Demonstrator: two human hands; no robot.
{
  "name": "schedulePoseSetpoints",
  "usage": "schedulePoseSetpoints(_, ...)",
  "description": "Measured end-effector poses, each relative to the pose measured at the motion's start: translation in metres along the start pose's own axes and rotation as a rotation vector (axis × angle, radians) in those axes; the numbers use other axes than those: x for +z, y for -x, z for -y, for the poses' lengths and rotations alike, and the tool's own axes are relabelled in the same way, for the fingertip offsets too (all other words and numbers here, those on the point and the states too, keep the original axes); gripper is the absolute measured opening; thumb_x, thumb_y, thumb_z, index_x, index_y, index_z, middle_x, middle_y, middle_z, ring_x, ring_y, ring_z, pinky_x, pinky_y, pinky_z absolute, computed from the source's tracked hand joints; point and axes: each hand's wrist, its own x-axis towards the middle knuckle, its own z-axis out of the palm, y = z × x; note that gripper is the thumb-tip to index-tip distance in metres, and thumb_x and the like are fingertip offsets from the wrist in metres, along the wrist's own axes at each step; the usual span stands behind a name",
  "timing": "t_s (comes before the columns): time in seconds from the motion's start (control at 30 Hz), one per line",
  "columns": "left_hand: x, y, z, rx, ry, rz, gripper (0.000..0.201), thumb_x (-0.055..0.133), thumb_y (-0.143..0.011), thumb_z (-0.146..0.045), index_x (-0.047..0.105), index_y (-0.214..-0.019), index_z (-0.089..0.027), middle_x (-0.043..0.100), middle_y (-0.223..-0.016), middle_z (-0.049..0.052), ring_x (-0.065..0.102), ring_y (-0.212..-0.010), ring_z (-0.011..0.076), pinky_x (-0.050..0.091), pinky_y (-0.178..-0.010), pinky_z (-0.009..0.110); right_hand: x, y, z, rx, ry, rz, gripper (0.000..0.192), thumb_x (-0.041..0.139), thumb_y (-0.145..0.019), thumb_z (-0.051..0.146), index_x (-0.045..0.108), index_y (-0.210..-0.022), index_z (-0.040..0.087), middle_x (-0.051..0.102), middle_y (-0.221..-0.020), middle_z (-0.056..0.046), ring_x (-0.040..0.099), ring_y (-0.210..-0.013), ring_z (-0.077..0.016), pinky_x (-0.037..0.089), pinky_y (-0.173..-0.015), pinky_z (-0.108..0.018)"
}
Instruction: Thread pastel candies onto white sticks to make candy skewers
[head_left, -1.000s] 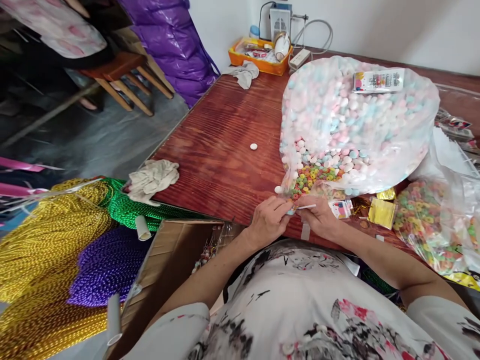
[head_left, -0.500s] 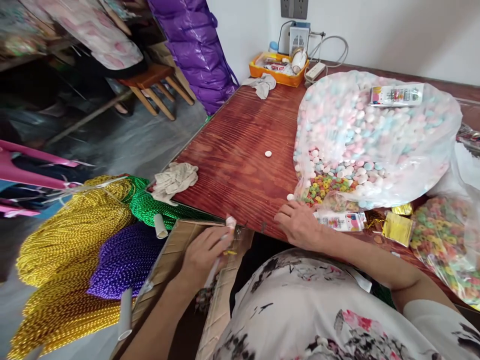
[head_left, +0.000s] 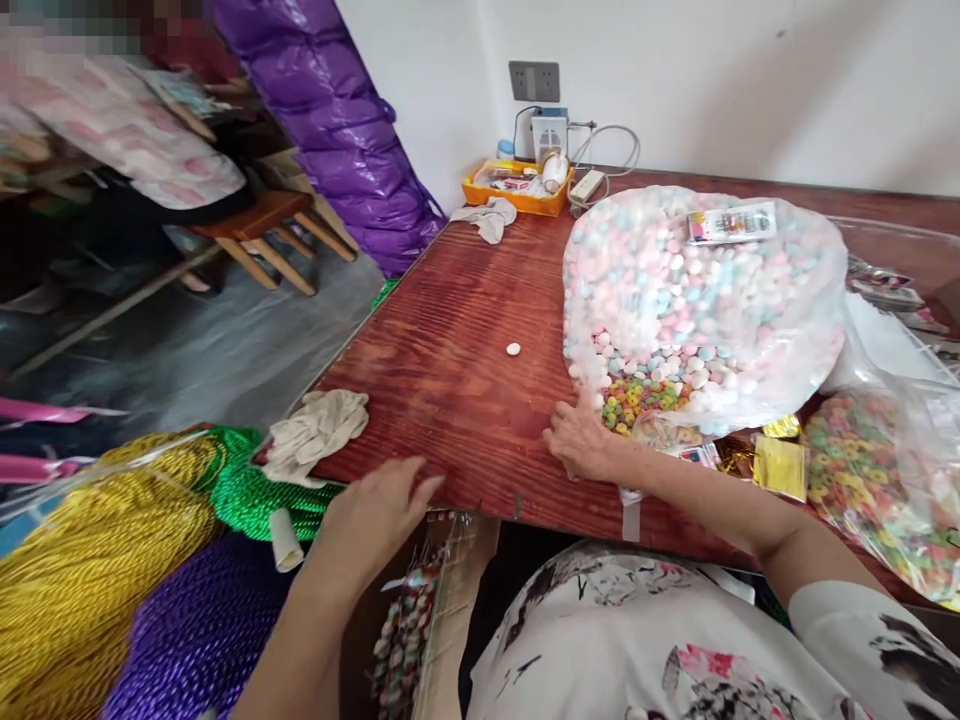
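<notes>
Left hand: my left hand hovers with fingers loosely spread and nothing in it, just above the near table edge and the open carton of finished candy strings below it

Right hand: my right hand lies flat on the wooden table, fingers spread and empty, fingertips touching the mouth of the big clear bag

Where the sweets are: pastel tablet candies fill the big bag; a cluster of coloured ring candies sits right at its opening, just beyond my right fingertips

Stray piece: one white tablet lies alone on the bare wood, well apart from the bag

Second supply: another clear bag of rings sits to my right, with gold foil wrappers between the two bags

Doing it well, as I judge it: I'd pick from the opening only, pinching one piece at a time, so the heap doesn't spill over the table edge

Watch for: the film at the bag mouth is loose and could snag my fingers; I'd hold it down with the heel of the right hand

Left side clutter: a crumpled glove and bundles of green, gold and purple cord lie near my left hand, so I'd keep that arm clear of them
</notes>
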Motion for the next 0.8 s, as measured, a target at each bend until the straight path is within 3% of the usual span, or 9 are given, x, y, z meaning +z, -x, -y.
schedulePoseSetpoints(0.13, -0.021, -0.118, -0.052, 0.208, -0.097, -0.052, 0.042, 0.039, -0.096, -0.038, 0.067, -0.118, -0.017, 0.069, -0.117, 0.016, 0.061, -0.113, 0.0339, 0.048, -0.096, 0.045, -0.037, 0.008, -0.010, 0.091, 0.010, -0.088, 0.014, 0.060, -0.086, 0.016, 0.069, -0.098, 0.017, 0.071, -0.090, -0.011, 0.058, -0.101, -0.0296, 0.037, -0.099, -0.061)
schedulePoseSetpoints(0.23, -0.016, -0.197, -0.086, 0.256, -0.070, -0.022, 0.041, 0.049, -0.090, -0.031, 0.066, -0.123, -0.014, 0.065, -0.127, 0.019, 0.056, -0.119, 0.0357, 0.045, -0.099, 0.046, -0.060, 0.030, -0.042, 0.352, 0.043, -0.118, 0.024, 0.056, -0.089, 0.012, 0.069, -0.108, 0.017, 0.072, -0.102, -0.013, 0.057, -0.109, -0.0305, 0.034, -0.102, -0.061)
schedulePoseSetpoints(0.3, -0.007, -0.228, -0.099, 0.245, -0.062, 0.017, 0.041, 0.049, -0.087, -0.024, 0.066, -0.123, -0.014, 0.064, -0.129, 0.019, 0.056, -0.120, 0.0350, 0.046, -0.097, 0.044, -0.068, 0.055, -0.067, 0.558, 0.093, -0.090, 0.033, 0.055, -0.087, 0.005, 0.069, -0.115, 0.017, 0.071, -0.117, -0.017, 0.055, -0.117, -0.0343, 0.036, -0.099, -0.060)
schedulePoseSetpoints(0.37, 0.002, -0.241, -0.106, 0.225, -0.060, 0.030, 0.039, 0.046, -0.087, -0.019, 0.069, -0.118, -0.013, 0.065, -0.127, 0.019, 0.058, -0.119, 0.0335, 0.046, -0.097, 0.042, -0.071, 0.088, -0.087, 0.676, 0.155, -0.152, 0.037, 0.054, -0.088, 0.004, 0.068, -0.120, 0.016, 0.062, -0.135, -0.021, 0.052, -0.125, -0.0381, 0.039, -0.095, -0.058)
schedulePoseSetpoints(0.47, 0.008, -0.242, -0.104, 0.203, -0.064, 0.026, 0.041, 0.042, -0.087, -0.015, 0.071, -0.116, -0.011, 0.068, -0.122, 0.019, 0.061, -0.117, 0.0307, 0.046, -0.099, 0.039, -0.066, 0.145, -0.096, 0.650, 0.172, -0.433, 0.033, 0.054, -0.093, 0.012, 0.067, -0.123, 0.019, 0.065, -0.132, -0.016, 0.056, -0.121, -0.0333, 0.042, -0.093, -0.049)
schedulePoseSetpoints(0.57, 0.011, -0.233, -0.098, 0.197, -0.048, 0.001, 0.046, 0.041, -0.087, -0.015, 0.067, -0.125, -0.012, 0.068, -0.125, 0.016, 0.062, -0.117, 0.0269, 0.045, -0.101, 0.034, -0.047, 0.196, -0.084, 0.655, 0.154, -0.650, 0.023, 0.059, -0.092, 0.015, 0.069, -0.111, 0.022, 0.073, -0.114, -0.010, 0.065, -0.107, -0.0274, 0.044, -0.092, -0.044)
schedulePoseSetpoints(0.67, 0.015, -0.221, -0.096, 0.242, -0.082, -0.006, 0.042, 0.041, -0.093, -0.031, 0.069, -0.120, -0.014, 0.071, -0.116, 0.015, 0.065, -0.108, 0.0274, 0.049, -0.095, 0.035, -0.019, 0.228, -0.062, 0.777, 0.132, -0.798, 0.018, 0.061, -0.090, 0.013, 0.069, -0.103, 0.022, 0.075, -0.103, -0.009, 0.068, -0.097, -0.0252, 0.047, -0.090, -0.043)
schedulePoseSetpoints(0.73, 0.019, -0.217, -0.096, 0.309, -0.152, -0.046, 0.045, 0.037, -0.095, -0.039, 0.069, -0.115, -0.014, 0.070, -0.109, 0.014, 0.065, -0.103, 0.0278, 0.050, -0.092, 0.036, -0.004, 0.241, -0.051, 0.870, 0.107, -0.842, 0.017, 0.058, -0.090, 0.013, 0.070, -0.099, 0.022, 0.075, -0.101, -0.008, 0.069, -0.096, -0.0246, 0.048, -0.089, -0.042)
schedulePoseSetpoints(0.8, 0.022, -0.215, -0.097, 0.370, -0.174, -0.094, 0.043, 0.032, -0.096, -0.031, 0.070, -0.110, -0.016, 0.070, -0.107, 0.012, 0.066, -0.100, 0.0264, 0.052, -0.091, 0.036, 0.005, 0.254, -0.047, 0.924, 0.109, -0.839, 0.017, 0.057, -0.089, 0.013, 0.070, -0.097, 0.022, 0.076, -0.099, -0.008, 0.070, -0.094, -0.0240, 0.048, -0.088, -0.042)
